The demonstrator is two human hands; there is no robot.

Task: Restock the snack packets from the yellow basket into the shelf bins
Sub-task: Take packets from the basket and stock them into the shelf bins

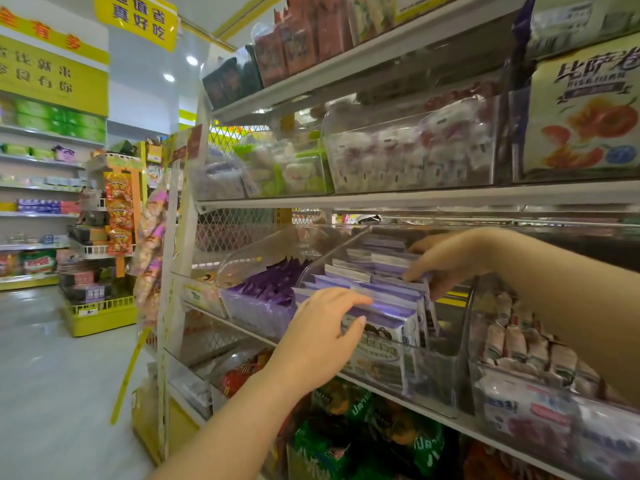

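Head view. We note both hands at one clear bin (440, 379) on the middle shelf (415, 196), which slopes towards the aisle. The snack packets (388, 308), purple and white, stand upright in rows inside this bin, filling it from front to back.

The left hand (320, 337) reaches in from below. Its fingers lie nearly straight across the top edges of the front packets, and the thumb is spread apart beneath them, touching the face of the foremost packet. It grips nothing that we can confirm.

The right hand (446, 259) comes in from the right, over the bin's far side. Its fingers curl down among the packets of the right-hand row, with the thumb on the near side, pinching the packet tops between them.

A neighbouring bin (242, 311) to the left holds darker purple packets. The bin to the right (502, 403) holds white and pink wrapped snacks.
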